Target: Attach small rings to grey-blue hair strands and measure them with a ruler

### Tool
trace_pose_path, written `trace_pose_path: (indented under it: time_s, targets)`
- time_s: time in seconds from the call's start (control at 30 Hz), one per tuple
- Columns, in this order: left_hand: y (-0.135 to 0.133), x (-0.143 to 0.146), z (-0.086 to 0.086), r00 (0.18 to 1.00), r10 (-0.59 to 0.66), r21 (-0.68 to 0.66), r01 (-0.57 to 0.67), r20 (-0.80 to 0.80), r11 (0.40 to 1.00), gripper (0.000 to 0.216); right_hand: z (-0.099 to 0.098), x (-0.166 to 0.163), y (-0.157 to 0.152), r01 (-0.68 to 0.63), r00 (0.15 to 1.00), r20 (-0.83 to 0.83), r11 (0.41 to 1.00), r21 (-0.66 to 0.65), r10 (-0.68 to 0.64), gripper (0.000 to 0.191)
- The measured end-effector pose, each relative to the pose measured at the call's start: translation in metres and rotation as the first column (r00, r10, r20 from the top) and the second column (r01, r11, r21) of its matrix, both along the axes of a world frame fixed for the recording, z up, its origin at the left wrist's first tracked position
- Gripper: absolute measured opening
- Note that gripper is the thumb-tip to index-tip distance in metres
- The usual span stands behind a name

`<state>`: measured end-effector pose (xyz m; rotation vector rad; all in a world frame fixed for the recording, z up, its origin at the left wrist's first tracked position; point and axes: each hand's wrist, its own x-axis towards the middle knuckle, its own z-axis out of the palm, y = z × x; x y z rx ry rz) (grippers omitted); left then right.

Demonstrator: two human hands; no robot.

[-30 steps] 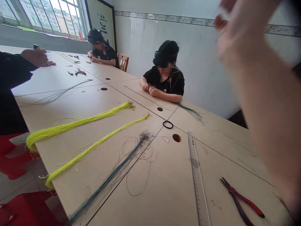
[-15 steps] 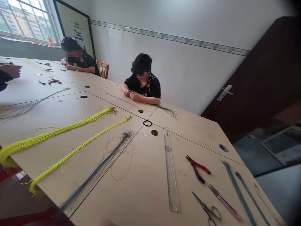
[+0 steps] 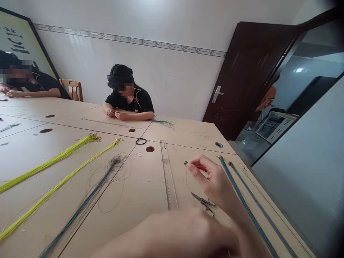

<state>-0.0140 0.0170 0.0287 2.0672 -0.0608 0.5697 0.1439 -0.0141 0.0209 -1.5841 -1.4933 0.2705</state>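
Note:
My right hand [image 3: 215,181] reaches over the table [image 3: 150,193], its fingers closed round the red-handled pliers [image 3: 200,167], whose dark jaws poke out past the fingertips. A thin dark wire hangs in a curve just below those fingertips. Small scissors [image 3: 205,203] lie right under the hand. My left hand and forearm [image 3: 177,233] cross the bottom of the view as a blur, fingers not discernible. A clear ruler [image 3: 168,175] lies just left of my right hand.
Two blue-grey wire bundles [image 3: 243,202] run along the right table edge. Two yellow cord bundles [image 3: 53,162] and a dark wire bundle [image 3: 91,193] lie at left. A black ring [image 3: 141,141] sits by a table hole [image 3: 149,149]. A person [image 3: 126,98] sits opposite; an open dark door [image 3: 236,79] is beyond.
The view has swung right, toward the door. My right hand has come down from in front of the camera onto the pliers, and my left forearm has entered at the bottom.

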Motion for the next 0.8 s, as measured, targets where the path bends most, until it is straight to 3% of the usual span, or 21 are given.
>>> trace_pose_path:
  time_s: [0.07, 0.13, 0.23, 0.3, 0.4, 0.57, 0.8]
  targets:
    - [0.007, 0.002, 0.015, 1.0, 0.013, 0.052, -0.012, -0.022, 0.999, 0.016, 0.004, 0.002, -0.003, 0.008, 1.0, -0.014, 1.0, 0.021, -0.008, 0.021]
    - [0.016, 0.001, 0.023, 0.969, 0.217, 0.031, -0.222, 0.117, 0.974, 0.019, 0.009, 0.003, -0.008, 0.018, 1.0, -0.017, 0.999, 0.036, -0.018, 0.022]
    - [0.03, 0.002, 0.022, 0.814, 0.517, 0.077, -0.552, 0.265, 0.83, 0.008, 0.013, 0.002, -0.014, 0.023, 0.999, -0.034, 0.998, 0.055, -0.021, 0.024]
    - [0.035, 0.005, 0.016, 0.772, 0.585, 0.149, -0.627, 0.247, 0.765, 0.004, 0.015, 0.001, -0.016, 0.005, 0.998, -0.068, 0.997, 0.08, 0.0, 0.022]
    - [0.036, 0.009, 0.01, 0.815, 0.558, 0.194, -0.579, 0.159, 0.792, 0.006, 0.016, 0.0, -0.017, -0.024, 0.993, -0.109, 0.993, 0.117, 0.037, 0.016]
    - [0.032, 0.013, 0.008, 0.83, 0.537, 0.147, -0.556, 0.148, 0.818, 0.011, 0.016, 0.0, -0.02, -0.037, 0.992, -0.114, 0.992, 0.117, 0.05, 0.013]
    - [0.036, 0.026, 0.01, 0.902, 0.417, -0.168, -0.396, 0.112, 0.903, 0.02, 0.016, 0.003, -0.022, -0.072, 0.997, -0.015, 0.974, 0.216, 0.077, 0.01]
